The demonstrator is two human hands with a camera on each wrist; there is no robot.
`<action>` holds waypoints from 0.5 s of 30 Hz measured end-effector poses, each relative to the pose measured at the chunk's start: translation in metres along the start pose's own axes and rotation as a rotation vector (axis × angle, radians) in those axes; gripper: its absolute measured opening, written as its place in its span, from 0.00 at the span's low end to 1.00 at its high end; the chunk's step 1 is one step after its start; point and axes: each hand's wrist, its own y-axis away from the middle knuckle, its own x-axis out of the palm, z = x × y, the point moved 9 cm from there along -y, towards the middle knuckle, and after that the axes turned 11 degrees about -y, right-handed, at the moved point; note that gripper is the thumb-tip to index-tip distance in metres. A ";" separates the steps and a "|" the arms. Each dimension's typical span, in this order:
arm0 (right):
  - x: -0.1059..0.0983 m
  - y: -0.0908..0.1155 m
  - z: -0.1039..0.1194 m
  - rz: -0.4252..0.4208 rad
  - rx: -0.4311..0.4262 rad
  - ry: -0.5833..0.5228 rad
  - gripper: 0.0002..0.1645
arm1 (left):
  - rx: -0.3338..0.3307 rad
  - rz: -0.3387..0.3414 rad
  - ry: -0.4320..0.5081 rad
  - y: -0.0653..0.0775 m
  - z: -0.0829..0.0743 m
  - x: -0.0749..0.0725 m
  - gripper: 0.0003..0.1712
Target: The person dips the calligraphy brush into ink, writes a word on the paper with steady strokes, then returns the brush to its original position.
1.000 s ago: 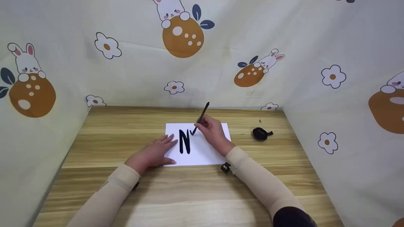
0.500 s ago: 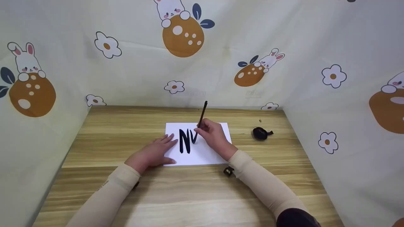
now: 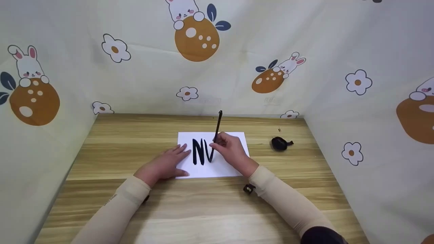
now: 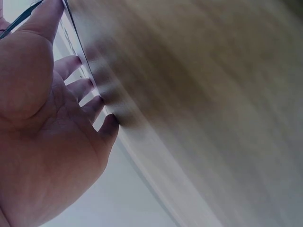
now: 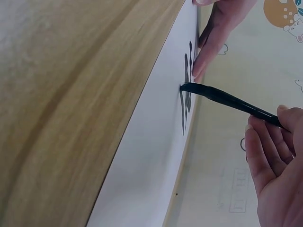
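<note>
A sheet of white paper [image 3: 227,169] lies on the table, bearing a thick black N [image 3: 198,152] and a thinner curved stroke to its right. My left hand [image 3: 166,163] rests with spread fingers on the paper's left edge; in the left wrist view its fingertips [image 4: 110,124] press along that edge. My right hand [image 3: 232,149] pinches a black brush pen [image 3: 217,127] between thumb and fingers, its shaft leaning up and slightly right. In the right wrist view the dark tip of the brush pen [image 5: 222,97] touches the paper at the end of the curved stroke.
To the right of the paper sits a rounded black object [image 3: 279,144] with a short tab. A small black device [image 3: 249,188] is at the right wrist. Patterned cloth walls [image 3: 142,78] enclose the wooden table [image 3: 203,210] at the back and sides.
My right hand has drawn the brush pen toward the front edge of the paper, lengthening the stroke beside the N from a short tick to a long curve. My left hand has stayed put.
</note>
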 end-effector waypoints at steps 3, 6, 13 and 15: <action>-0.001 0.002 0.000 -0.001 0.010 -0.019 0.08 | 0.002 -0.007 -0.004 0.001 -0.001 -0.001 0.54; -0.002 0.003 0.001 -0.003 0.011 -0.022 0.08 | 0.001 -0.008 -0.002 0.001 -0.001 -0.001 0.54; -0.007 0.001 -0.002 -0.038 0.010 -0.038 0.07 | -0.002 -0.001 0.009 0.000 0.000 -0.001 0.54; -0.009 0.000 -0.003 -0.055 0.014 -0.044 0.07 | -0.001 0.002 0.009 0.001 0.000 -0.001 0.54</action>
